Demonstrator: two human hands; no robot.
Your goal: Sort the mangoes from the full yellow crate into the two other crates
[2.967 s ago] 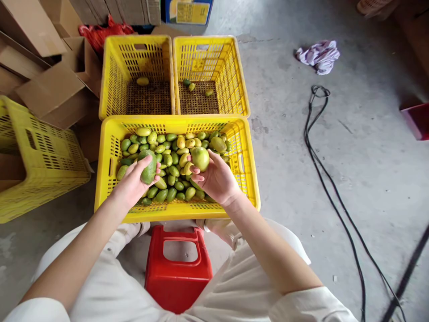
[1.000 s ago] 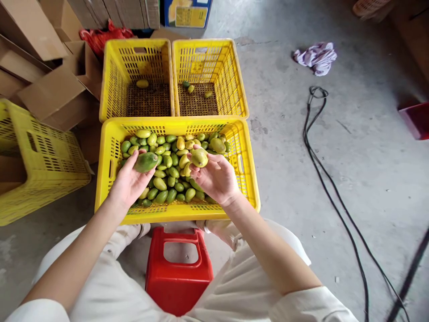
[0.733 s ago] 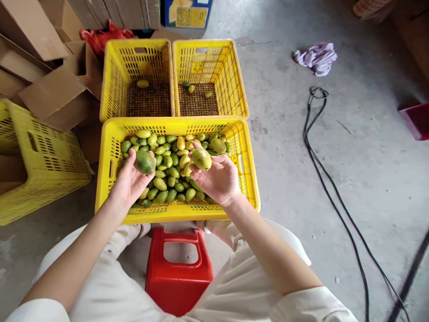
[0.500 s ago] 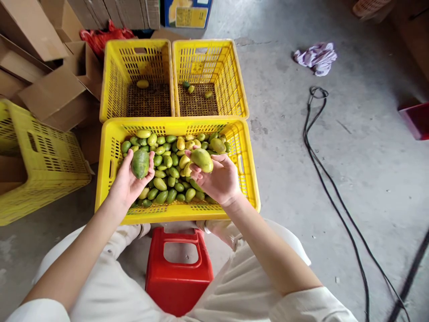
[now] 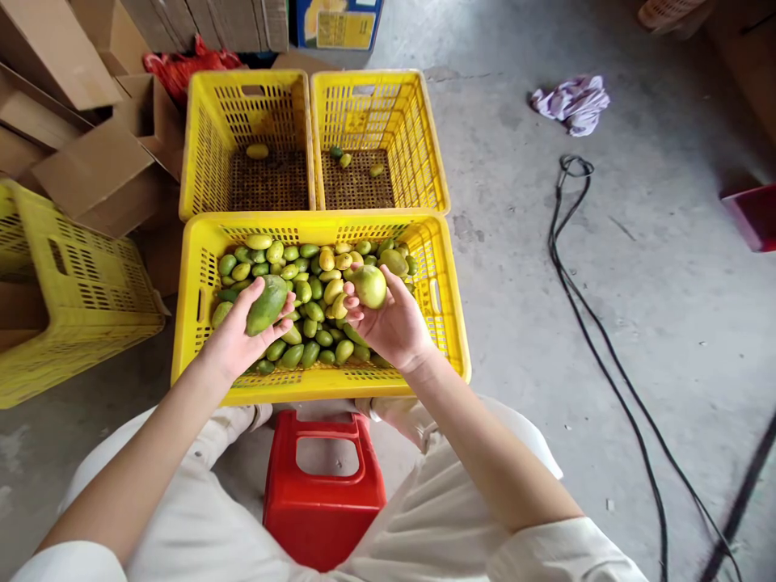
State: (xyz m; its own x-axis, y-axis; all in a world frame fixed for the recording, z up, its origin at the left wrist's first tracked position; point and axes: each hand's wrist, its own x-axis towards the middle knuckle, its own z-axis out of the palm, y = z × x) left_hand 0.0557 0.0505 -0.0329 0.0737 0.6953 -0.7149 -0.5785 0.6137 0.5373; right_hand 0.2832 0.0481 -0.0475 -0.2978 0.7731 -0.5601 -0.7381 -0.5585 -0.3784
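My left hand (image 5: 239,327) holds a dark green mango (image 5: 267,305), thumb over one side and fingers beneath it. In my right hand (image 5: 395,327) is a lighter yellow-green mango (image 5: 369,286), one rounded end turned up towards me. Both hands are over a yellow plastic crate (image 5: 321,394), apart from each other. Inside the crate lie several green and yellow mangoes (image 5: 309,352), partly hidden by my hands.
Behind stand two more yellow crates, the left one (image 5: 187,145) with one yellow fruit and the right one (image 5: 440,153) with a few. Another crate (image 5: 97,283) and cardboard boxes (image 5: 90,170) are at left. A red stool (image 5: 324,509) sits between my legs. A black cable (image 5: 600,339) and cloth (image 5: 573,103) lie right.
Both mangoes have been turned in my fingers: the left one now tilts sideways, and the right one shows its rounded end. My left hand has shifted slightly right; the crates stay put.
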